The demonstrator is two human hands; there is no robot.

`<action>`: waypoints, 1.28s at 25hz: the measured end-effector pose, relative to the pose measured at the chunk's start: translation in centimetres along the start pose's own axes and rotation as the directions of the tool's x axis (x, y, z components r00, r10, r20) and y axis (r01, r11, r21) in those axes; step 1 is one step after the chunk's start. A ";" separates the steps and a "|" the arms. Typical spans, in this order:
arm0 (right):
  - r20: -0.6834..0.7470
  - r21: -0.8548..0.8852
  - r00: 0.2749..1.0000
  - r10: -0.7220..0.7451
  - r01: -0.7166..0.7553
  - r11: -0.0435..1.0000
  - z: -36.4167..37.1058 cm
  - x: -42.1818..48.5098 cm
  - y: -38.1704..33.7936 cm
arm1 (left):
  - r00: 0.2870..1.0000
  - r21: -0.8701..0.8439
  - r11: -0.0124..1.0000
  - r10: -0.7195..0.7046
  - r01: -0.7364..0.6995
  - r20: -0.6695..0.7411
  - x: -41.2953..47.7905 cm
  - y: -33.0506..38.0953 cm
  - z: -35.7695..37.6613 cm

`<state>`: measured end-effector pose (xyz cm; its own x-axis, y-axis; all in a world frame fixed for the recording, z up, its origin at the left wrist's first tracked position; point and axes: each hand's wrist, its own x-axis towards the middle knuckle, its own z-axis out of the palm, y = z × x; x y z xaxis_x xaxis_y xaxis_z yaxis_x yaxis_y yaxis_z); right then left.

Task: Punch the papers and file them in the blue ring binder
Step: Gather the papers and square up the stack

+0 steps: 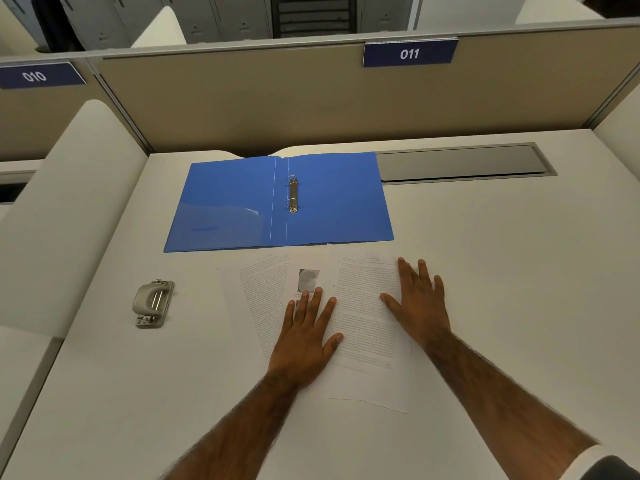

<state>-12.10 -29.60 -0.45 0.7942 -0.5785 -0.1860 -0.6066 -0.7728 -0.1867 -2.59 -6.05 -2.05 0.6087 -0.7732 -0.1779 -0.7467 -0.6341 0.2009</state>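
Resting on the papers (pixel 367 327), are both hands?

Yes. The left hand (pixel 304 337) lies palm down, fingers (pixel 311 306) straight and slightly spread, gripping nothing. Its fingertips touch the middle sheet, just below a grey picture (pixel 308 279) printed there. The right hand (pixel 420 303) lies flat too, fingers straight and spread, over the right edge of the rightmost sheet.

How many sheets?

At least 3, overlapping in a fan on the white desk (pixel 485 271). I cannot tell whether more lie beneath.

And the blue ring binder (pixel 346 202)?

Open flat just beyond the fingertips, its near edge meeting the tops of the sheets. Its 2 metal rings (pixel 293 194) stand by the spine.

The hole punch (pixel 153 303)?

Grey metal, well to the left of the left hand's fingers, apart from the papers, untouched.

Anything farther off?

Beyond the binder stands a beige partition (pixel 242 98) with a blue plate reading 011 (pixel 409 53). Far beyond the right fingers, a grey cable flap (pixel 460 162) sits in the desk.
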 end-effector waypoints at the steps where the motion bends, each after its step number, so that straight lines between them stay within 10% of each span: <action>1: -0.020 0.017 1.000 -0.013 0.013 1.000 -0.2 0.0 -0.3 | 1.000 0.001 1.000 -0.001 0.001 0.001 0.0 0.0 0.0; 4: -0.080 0.266 0.997 -0.021 0.042 0.963 -0.9 -0.8 -1.5 | 1.000 0.006 1.000 -0.007 0.007 0.005 0.0 0.1 0.0; 10: -0.023 0.814 0.958 0.286 -0.148 0.561 -2.4 -2.9 -3.9 | 1.000 0.001 1.000 -0.009 0.009 0.013 0.0 0.1 0.0; 21: 0.072 0.934 0.983 0.167 -0.125 0.336 -3.0 -4.7 -4.4 | 0.993 -0.019 1.000 0.001 -0.003 -0.115 -0.7 -1.6 -2.2; 32: 0.142 0.882 0.963 0.229 -0.228 0.411 -0.6 -2.8 -8.1 | 0.999 0.002 0.999 -0.043 0.042 0.019 -0.1 -3.9 -0.8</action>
<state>-9.43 -21.86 2.20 0.6208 -0.6968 -0.3593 -0.4624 0.0447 -0.8856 0.44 -3.48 -2.09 0.6348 -0.7452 -0.2041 -0.7207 -0.6663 0.1914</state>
